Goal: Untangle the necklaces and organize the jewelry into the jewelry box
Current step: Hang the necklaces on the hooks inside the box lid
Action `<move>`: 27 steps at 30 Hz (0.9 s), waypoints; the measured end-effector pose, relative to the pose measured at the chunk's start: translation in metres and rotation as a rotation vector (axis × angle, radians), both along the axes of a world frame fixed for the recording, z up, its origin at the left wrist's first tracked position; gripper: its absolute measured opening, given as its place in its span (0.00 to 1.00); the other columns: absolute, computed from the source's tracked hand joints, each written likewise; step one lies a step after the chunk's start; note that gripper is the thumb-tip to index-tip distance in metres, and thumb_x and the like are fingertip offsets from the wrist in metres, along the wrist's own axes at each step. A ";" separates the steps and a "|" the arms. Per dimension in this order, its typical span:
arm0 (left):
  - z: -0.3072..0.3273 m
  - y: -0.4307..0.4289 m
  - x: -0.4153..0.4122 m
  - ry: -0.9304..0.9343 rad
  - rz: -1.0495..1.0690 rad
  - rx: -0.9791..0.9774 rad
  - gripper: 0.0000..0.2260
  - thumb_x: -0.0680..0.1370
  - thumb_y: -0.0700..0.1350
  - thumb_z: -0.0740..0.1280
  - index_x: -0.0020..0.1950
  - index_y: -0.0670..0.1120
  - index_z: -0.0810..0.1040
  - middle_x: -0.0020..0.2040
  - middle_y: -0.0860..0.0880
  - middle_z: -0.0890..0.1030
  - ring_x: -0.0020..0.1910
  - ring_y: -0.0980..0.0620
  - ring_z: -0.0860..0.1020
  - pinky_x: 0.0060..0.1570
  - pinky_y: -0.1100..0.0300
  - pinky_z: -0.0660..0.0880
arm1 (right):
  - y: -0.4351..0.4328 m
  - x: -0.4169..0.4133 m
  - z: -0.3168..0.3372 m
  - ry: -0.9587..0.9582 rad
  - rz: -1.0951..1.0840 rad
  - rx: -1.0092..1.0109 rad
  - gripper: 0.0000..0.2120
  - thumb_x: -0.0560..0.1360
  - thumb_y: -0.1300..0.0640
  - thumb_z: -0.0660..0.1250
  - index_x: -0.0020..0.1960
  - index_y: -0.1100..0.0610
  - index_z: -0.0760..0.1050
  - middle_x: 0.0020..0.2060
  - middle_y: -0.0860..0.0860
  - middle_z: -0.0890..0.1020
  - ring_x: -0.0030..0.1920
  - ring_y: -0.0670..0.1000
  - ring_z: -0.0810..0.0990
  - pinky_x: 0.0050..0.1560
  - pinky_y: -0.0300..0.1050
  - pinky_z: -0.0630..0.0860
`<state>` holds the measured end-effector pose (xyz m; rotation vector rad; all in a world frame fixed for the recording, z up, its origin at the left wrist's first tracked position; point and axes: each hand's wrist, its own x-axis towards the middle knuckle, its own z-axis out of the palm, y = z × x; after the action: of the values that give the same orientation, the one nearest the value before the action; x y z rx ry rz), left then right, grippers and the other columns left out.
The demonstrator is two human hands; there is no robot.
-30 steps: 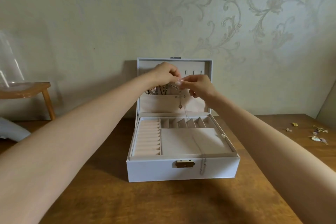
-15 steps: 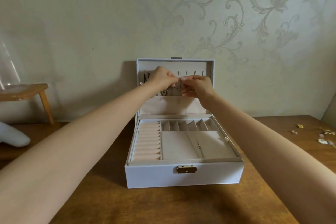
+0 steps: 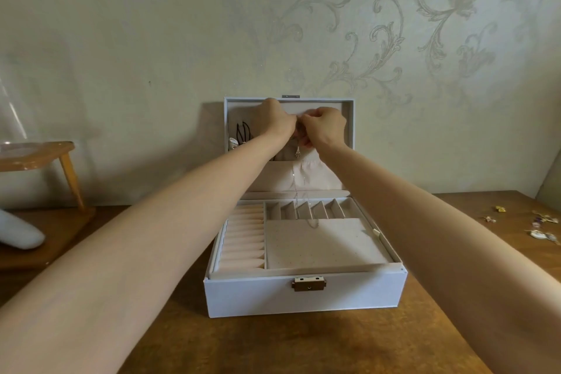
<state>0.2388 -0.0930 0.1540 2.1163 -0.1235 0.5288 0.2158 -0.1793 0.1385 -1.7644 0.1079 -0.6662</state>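
1. Left grip [image 3: 277,122] and right grip [image 3: 327,127]: fingers curled, tips meeting, both pinching the top of a fine necklace [image 3: 296,182] near the upper inside of the lid [image 3: 340,105]. The exact contact is too small to resolve.
2. Necklace: its pendant [image 3: 297,154] hangs just below the hands. The chain trails down across the lid pocket [image 3: 321,174] into the jewelry box [image 3: 303,297], ending on the flat tray [image 3: 318,246].
3. Risk: a loosened pinch would likely drop the chain into the divided slots [image 3: 303,209].
4. Risk: a sideways swing could snag the dark necklaces [image 3: 243,133] hung at left, tangling them again.
5. Loose jewelry [image 3: 543,226] lies on the table [image 3: 303,349], well apart.
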 end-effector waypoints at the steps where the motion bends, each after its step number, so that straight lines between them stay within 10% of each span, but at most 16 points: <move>1: 0.002 0.001 -0.003 -0.006 0.020 0.053 0.10 0.72 0.40 0.66 0.34 0.44 0.67 0.35 0.46 0.73 0.35 0.48 0.73 0.31 0.60 0.67 | -0.001 0.000 0.001 0.013 -0.005 -0.009 0.15 0.71 0.69 0.63 0.28 0.58 0.75 0.25 0.55 0.78 0.22 0.51 0.75 0.22 0.38 0.72; 7: 0.007 -0.001 -0.011 0.006 0.058 0.185 0.04 0.74 0.37 0.63 0.48 0.40 0.73 0.52 0.41 0.79 0.50 0.42 0.78 0.42 0.56 0.74 | -0.004 0.005 0.004 0.099 -0.046 -0.046 0.08 0.71 0.66 0.64 0.34 0.66 0.78 0.31 0.61 0.81 0.27 0.53 0.78 0.27 0.42 0.77; 27: -0.039 0.033 -0.039 -0.125 -0.027 0.288 0.18 0.76 0.44 0.65 0.26 0.46 0.77 0.29 0.50 0.80 0.32 0.56 0.77 0.41 0.61 0.74 | -0.005 -0.039 -0.051 0.184 0.084 -0.100 0.06 0.74 0.63 0.68 0.41 0.59 0.72 0.29 0.59 0.80 0.23 0.52 0.78 0.26 0.45 0.79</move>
<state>0.2000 -0.0601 0.1155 2.3554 -0.3153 0.6594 0.1769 -0.1847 0.0879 -1.9134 0.1269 -0.4542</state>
